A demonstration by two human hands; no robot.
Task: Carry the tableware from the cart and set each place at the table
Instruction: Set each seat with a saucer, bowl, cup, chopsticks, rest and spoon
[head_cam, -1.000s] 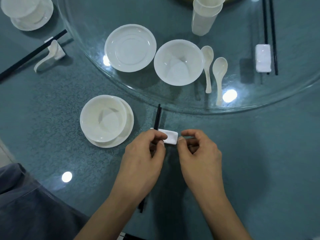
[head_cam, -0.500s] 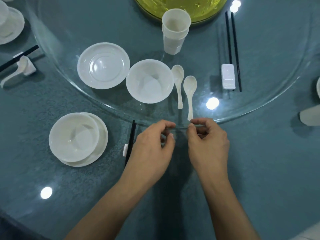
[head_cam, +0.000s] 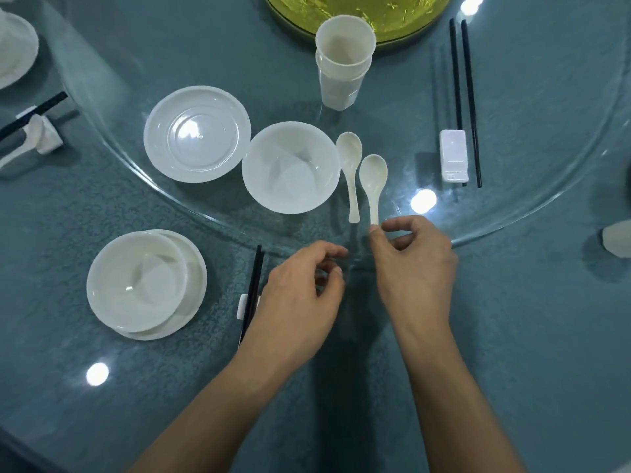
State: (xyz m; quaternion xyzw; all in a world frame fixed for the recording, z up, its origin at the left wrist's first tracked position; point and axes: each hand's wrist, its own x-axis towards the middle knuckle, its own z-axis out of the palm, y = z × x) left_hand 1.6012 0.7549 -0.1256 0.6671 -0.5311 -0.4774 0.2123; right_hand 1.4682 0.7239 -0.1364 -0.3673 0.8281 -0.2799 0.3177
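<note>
The right hand [head_cam: 413, 264] is pinching the handle tip of the nearer spoon [head_cam: 373, 179] between thumb and forefinger, its other fingers [head_cam: 406, 241] curling beneath. That spoon is lying on the glass turntable [head_cam: 409, 107], bowl end pointing away, just beside a second spoon [head_cam: 350, 165]. The left hand [head_cam: 300, 295] is hovering near the turntable's edge with its fingers loosely curled, grasping nothing. A white bowl [head_cam: 290, 167], a plate [head_cam: 197, 134], stacked cups [head_cam: 343, 66], black chopsticks [head_cam: 466, 97] and a white rest [head_cam: 453, 155] are also sitting on the glass. On the teal surface [head_cam: 512, 336] below, a bowl on a plate [head_cam: 136, 281] is standing to the left of the hands, with a pair of chopsticks [head_cam: 252, 291] lying across a small rest [head_cam: 243, 305] just beside the left wrist
</note>
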